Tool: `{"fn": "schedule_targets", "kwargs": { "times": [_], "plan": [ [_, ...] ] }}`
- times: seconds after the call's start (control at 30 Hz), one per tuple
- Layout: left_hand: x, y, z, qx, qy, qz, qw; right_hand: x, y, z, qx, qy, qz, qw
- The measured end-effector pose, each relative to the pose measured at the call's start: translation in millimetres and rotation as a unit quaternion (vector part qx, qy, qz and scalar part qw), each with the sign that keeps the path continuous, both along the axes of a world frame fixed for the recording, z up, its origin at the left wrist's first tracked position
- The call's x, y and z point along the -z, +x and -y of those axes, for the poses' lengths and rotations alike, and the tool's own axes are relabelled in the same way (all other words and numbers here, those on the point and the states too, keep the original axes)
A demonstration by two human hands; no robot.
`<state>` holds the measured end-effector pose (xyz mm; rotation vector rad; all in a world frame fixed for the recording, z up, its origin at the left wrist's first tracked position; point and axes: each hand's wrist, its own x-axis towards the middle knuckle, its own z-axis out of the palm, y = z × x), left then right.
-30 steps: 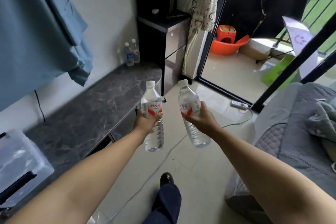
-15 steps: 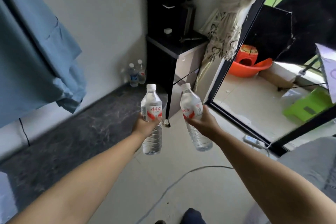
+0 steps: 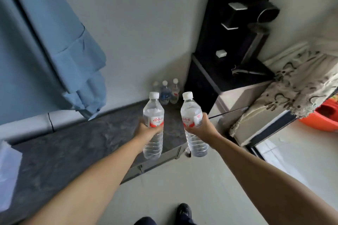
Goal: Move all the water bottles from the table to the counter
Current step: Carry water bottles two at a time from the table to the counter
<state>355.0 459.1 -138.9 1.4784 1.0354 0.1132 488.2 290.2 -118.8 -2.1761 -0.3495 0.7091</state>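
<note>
My left hand (image 3: 146,131) grips a clear water bottle (image 3: 153,115) with a white cap and red label, held upright over the right end of the dark marble counter (image 3: 87,144). My right hand (image 3: 203,128) grips a second, matching water bottle (image 3: 191,113), tilted slightly left, just past the counter's right edge. Both bottles are in the air. Against the wall at the counter's far end stand three small bottles (image 3: 167,90), one with a blue label.
A blue cloth (image 3: 45,51) hangs on the wall above the counter. A tall black appliance on a cabinet (image 3: 234,45) stands right of the counter. A patterned curtain (image 3: 292,82) and an orange basin (image 3: 325,117) lie further right. A translucent box (image 3: 7,173) sits at the counter's left end.
I have stepped closer to the counter and the view has swung up and left. Both hands carried their bottles forward, now over and beside the counter's right end.
</note>
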Motion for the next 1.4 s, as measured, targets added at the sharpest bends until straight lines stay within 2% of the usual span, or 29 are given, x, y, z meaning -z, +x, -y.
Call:
{"fn": "schedule_targets", "kwargs": {
  "times": [0.2,0.3,0.57,0.83,1.03,1.17,1.27,1.4],
  "plan": [
    [22.2,41.2,-38.2,-0.100,-0.029,-0.003,0.995,22.5,53.3,-69.6,-0.043,-0.013,0.000,0.999],
    [55.2,62.7,-71.4,-0.153,-0.061,0.000,0.986,47.1,74.7,-108.9,-0.048,-0.012,-0.025,0.998],
    [109.5,125.8,-152.4,-0.114,-0.029,0.016,0.993,118.1,124.6,-212.2,-0.014,-0.035,-0.078,0.996],
    [200.0,195.2,-198.8,-0.180,0.034,0.036,0.982,221.4,159.5,-297.1,0.018,0.000,-0.114,0.993],
    [259.4,228.4,-224.2,-0.203,0.071,0.059,0.975,269.9,180.6,-323.8,0.038,-0.007,-0.091,0.995],
    [289.7,231.1,-216.3,-0.206,0.037,0.059,0.976,289.1,182.5,-324.4,0.055,-0.005,-0.097,0.994],
    [293.6,230.1,-210.6,-0.198,0.038,0.057,0.978,297.1,184.2,-323.5,0.035,-0.029,-0.084,0.995],
    [275.7,235.7,-217.3,-0.149,0.065,0.099,0.982,291.9,187.2,-321.1,-0.011,-0.059,-0.071,0.996]
  ]
}}
